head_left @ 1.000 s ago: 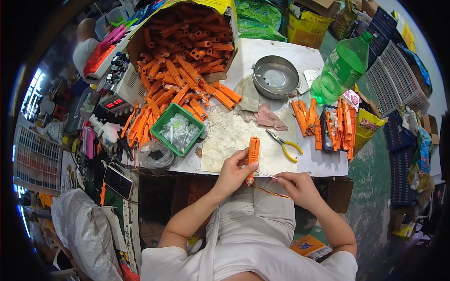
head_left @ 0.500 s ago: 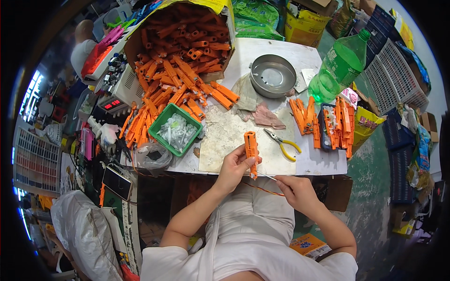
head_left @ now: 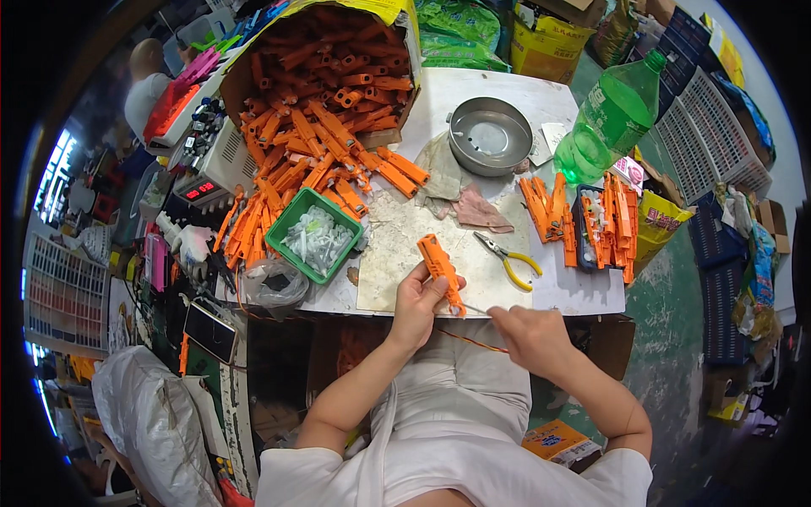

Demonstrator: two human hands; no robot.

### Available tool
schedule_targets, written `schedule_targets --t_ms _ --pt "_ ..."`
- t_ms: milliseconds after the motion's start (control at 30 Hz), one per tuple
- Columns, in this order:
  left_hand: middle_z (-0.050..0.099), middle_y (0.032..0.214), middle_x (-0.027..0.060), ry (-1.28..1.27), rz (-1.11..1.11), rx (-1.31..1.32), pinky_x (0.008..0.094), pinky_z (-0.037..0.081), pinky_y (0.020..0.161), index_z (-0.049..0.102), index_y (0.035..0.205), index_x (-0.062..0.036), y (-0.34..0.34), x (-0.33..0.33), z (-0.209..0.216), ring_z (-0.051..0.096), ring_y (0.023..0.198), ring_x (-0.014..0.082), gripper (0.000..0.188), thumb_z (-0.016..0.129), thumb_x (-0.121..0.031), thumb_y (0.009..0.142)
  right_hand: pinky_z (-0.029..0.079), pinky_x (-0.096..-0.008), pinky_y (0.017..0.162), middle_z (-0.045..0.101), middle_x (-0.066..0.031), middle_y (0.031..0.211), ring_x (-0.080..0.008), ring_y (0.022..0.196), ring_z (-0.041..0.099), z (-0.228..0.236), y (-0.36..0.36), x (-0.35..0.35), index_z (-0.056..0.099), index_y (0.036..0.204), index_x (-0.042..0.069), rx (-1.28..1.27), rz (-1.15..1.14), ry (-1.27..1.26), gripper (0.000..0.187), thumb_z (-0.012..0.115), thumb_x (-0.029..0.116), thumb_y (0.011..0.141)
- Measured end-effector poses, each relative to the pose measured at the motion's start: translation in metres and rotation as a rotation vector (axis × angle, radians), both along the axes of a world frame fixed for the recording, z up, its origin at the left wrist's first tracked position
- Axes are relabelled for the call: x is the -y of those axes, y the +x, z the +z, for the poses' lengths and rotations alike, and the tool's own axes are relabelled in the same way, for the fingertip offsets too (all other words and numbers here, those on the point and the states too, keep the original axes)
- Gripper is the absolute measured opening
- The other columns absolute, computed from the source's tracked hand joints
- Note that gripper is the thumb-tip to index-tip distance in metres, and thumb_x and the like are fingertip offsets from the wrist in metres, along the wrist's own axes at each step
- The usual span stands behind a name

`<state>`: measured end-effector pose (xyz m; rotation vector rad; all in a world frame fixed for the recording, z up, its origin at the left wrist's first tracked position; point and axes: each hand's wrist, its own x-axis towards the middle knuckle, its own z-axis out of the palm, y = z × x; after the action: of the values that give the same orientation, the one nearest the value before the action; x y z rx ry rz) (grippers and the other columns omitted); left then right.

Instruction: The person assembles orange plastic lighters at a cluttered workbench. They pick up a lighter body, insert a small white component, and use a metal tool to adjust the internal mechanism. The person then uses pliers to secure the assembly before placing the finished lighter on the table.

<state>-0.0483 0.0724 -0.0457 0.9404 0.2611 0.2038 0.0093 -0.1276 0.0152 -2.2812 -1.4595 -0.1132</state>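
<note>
My left hand is closed around a long orange plastic housing, fingers along its left side and thumb on its face. The housing tilts, its upper end leaning left. My right hand grips a thin metal tool whose tip reaches the housing's lower end; the handle is hidden in the fist, so its exact kind does not show. A red and yellow wire runs below the housing toward my right hand. Pliers with yellow handles lie on the worn board to the right.
A box spills orange housings across the far left. A green tray holds small translucent parts. A metal bowl, rags and a green bottle stand beyond; a dark bin of orange housings sits right.
The housing's upper end has tipped left and its lower end has shifted slightly right. My right hand has moved up a little and turned, with the tool still at the lower end.
</note>
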Motion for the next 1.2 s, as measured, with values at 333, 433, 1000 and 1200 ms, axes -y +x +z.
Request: schedule_targets --t_ms 333,433,1000,1200 --pt "0.056 0.115 0.0130 -0.193 0.215 0.121 0.0381 0.044 0.100 0.040 0.131 0.0019 0.011 0.001 -0.014 0.055 0.109 0.0210 0.041 0.053 -0.010 0.094 0.043 -0.0401 0.078 0.061 -0.0100 0.086 -0.0269 0.088 0.056 -0.027 0.054 -0.059 0.062 0.106 0.007 -0.048 -0.209 0.261 0.028 0.066 0.020 0.082" --pt "0.055 0.118 0.0133 -0.260 0.169 0.184 0.0358 0.044 0.099 0.040 0.133 0.0007 0.008 0.002 -0.011 0.055 0.110 0.0209 0.042 0.053 -0.009 0.094 0.044 -0.0380 0.080 0.063 -0.0125 0.091 -0.0286 0.088 0.056 -0.026 0.028 -0.078 0.062 0.112 0.004 -0.488 -0.158 0.317 0.035 0.067 0.021 0.082" --pt "0.057 0.113 0.0163 1.505 0.216 0.092 0.0420 0.037 0.101 0.053 0.124 -0.0017 -0.037 -0.073 0.001 0.051 0.113 0.0337 0.051 0.070 -0.016 0.078 0.039 -0.0375 0.088 0.059 -0.0104 0.098 -0.0281 0.099 0.051 -0.038 0.030 -0.073 0.065 0.108 0.004 -0.515 -0.124 0.157 0.031 0.067 0.016 0.080" --pt "0.061 0.107 0.0121 1.631 0.160 0.109 0.0476 0.036 0.102 0.053 0.124 -0.0031 -0.031 -0.069 -0.003 0.053 0.110 0.0306 0.048 0.067 -0.012 0.079 0.038 -0.0410 0.091 0.057 -0.0128 0.103 -0.0310 0.102 0.049 -0.049 0.043 -0.086 0.060 0.114 0.003 -0.088 -0.297 0.253 0.034 0.063 0.015 0.083"
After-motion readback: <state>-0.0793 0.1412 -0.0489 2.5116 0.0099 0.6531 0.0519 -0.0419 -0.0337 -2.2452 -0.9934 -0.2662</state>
